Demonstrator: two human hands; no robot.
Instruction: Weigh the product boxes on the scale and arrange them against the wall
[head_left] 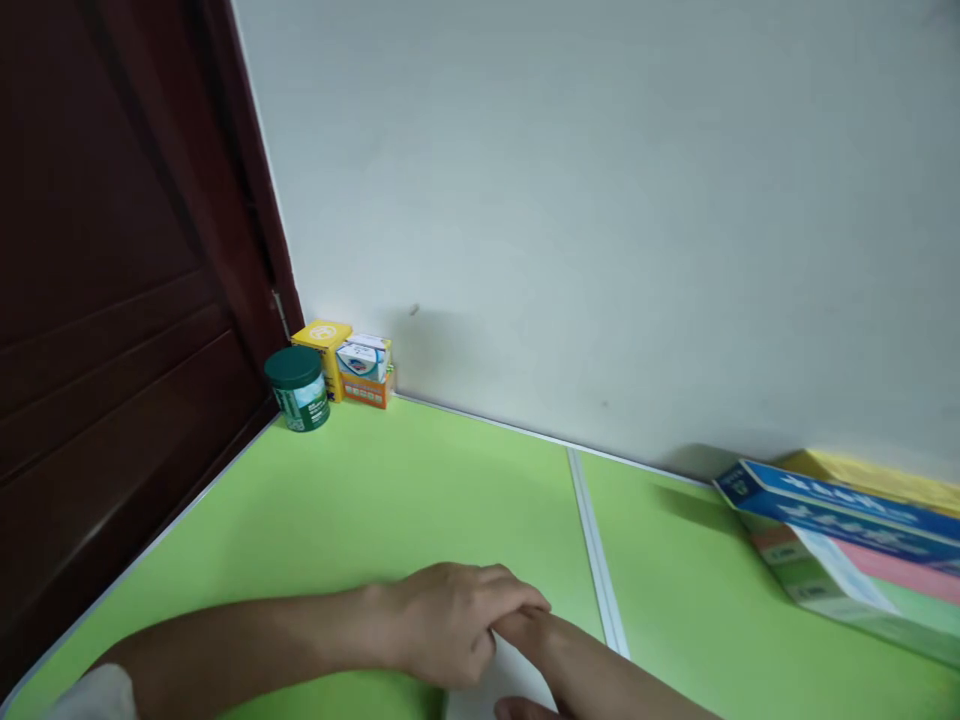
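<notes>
A smooth white object (504,678) shows at the bottom edge between my two hands; its kind cannot be made out and much of it is covered or cut off. My left hand (457,620) reaches in from the left with fingers curled at the object's upper left side. Its index finger lies against my right hand (536,632), which comes from the lower right. My right thumb lies along the object's near side, and the other right fingers are mostly hidden by the left hand. Both hands are closed about the white object.
On the green surface (420,480) at the far left stand a green lidded tub (298,392), a yellow box (324,338) and small stacked boxes (366,370). Long cartons (847,515) are piled at right by the wall (570,200). A dark red door (112,250) borders the left.
</notes>
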